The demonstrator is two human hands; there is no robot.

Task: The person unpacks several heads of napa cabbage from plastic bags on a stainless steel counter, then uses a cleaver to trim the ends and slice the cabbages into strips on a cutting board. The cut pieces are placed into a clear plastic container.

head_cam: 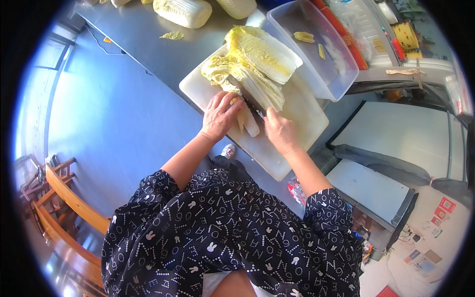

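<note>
My right hand (281, 130) is closed around the handle of a kitchen knife, and the hand is slightly blurred. The knife's dark blade (246, 94) lies between two portions of napa cabbage on a white cutting board (302, 122). With bent fingers, my left hand (219, 113) holds a cut napa cabbage piece (251, 124), left of the blade. Right of the blade rests a sliced napa cabbage portion (261, 87). A larger napa cabbage piece (265, 54) with yellow leaves lies behind it. My fingers hide part of the held piece.
A clear plastic bin (315, 68) with a few leaf scraps stands against the board's far right side. Whole napa cabbages (182, 13) and a loose leaf (172, 35) lie on the metal table (148, 48). Wooden chairs (74, 196) stand at left, a grey-topped cabinet (369, 183) at right.
</note>
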